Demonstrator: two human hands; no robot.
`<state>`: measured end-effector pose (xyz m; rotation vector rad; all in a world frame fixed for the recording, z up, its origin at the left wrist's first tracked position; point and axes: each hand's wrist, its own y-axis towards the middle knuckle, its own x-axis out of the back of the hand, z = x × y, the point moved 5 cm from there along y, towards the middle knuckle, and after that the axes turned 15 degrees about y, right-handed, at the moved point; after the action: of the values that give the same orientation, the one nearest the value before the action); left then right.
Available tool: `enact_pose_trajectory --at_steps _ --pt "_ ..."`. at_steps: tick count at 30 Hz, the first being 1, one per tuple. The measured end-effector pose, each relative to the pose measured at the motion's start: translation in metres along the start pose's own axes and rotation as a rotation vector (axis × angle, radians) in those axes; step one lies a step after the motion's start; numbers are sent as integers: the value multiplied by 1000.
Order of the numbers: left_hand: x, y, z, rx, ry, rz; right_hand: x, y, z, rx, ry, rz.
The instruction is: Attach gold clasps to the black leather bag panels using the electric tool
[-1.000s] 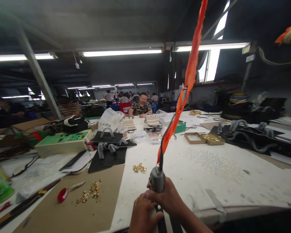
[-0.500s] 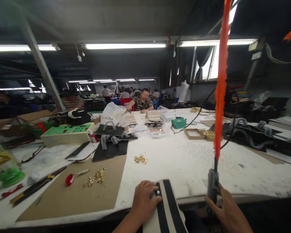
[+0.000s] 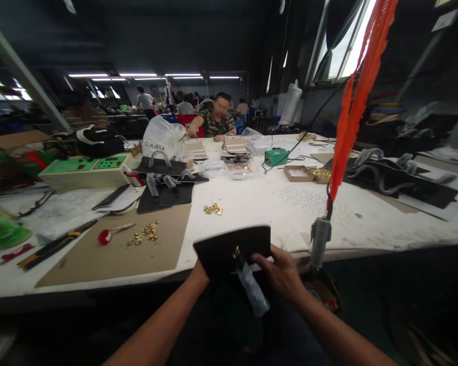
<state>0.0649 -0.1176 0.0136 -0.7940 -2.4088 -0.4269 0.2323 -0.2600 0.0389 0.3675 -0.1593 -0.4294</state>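
A black bag panel (image 3: 217,249) is tilted up in front of me at the table's near edge. From its gold metal fitting (image 3: 236,251) hangs a plastic-wrapped handle (image 3: 254,292). My left hand (image 3: 201,272) is at the panel's left edge, its fingers hidden behind the panel. At the right edge my right hand (image 3: 280,269) grips the panel, thumb on the black face. Just right of that hand, a grey cylindrical power tool (image 3: 320,241) hangs below an orange fabric strip (image 3: 356,107). Small gold fittings (image 3: 213,209) lie in a pile beyond the panel.
On a brown board (image 3: 114,254) lie more gold fittings (image 3: 148,233) and a red-handled tool (image 3: 105,237). Black panels with wrapped handles (image 3: 164,195) stand behind it. Further back are a green box (image 3: 277,157) and a cardboard tray (image 3: 298,174). A co-worker (image 3: 219,119) sits across the table.
The striped cream panel has been lifted and turned so its black face shows. My right hand has left the grey tool and now holds the panel. The view has tilted down.
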Motion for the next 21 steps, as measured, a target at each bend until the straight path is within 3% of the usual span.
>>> enact_pose_trajectory --at_steps 3,6,9,12,15,18,19,21 --pt "2 -15 -15 57 -304 49 15 26 16 -194 64 -170" --pt "-6 -30 -30 154 -678 187 20 40 0 -360 232 -216" --pt "-18 -39 -37 237 -704 346 16 43 -28 -480 402 -211" --pt "-27 -41 -34 340 -690 378 17 44 -44 -499 395 -223" --pt "-32 -41 -30 453 -768 336 31 39 -41 -450 309 -347" --pt "-36 -40 -28 562 -853 287 47 22 -18 -193 6 -485" --pt "-36 -39 -28 585 -872 273 45 14 -8 -72 -111 -443" --pt "-37 -40 -31 616 -899 256 26 -4 4 122 -280 -225"
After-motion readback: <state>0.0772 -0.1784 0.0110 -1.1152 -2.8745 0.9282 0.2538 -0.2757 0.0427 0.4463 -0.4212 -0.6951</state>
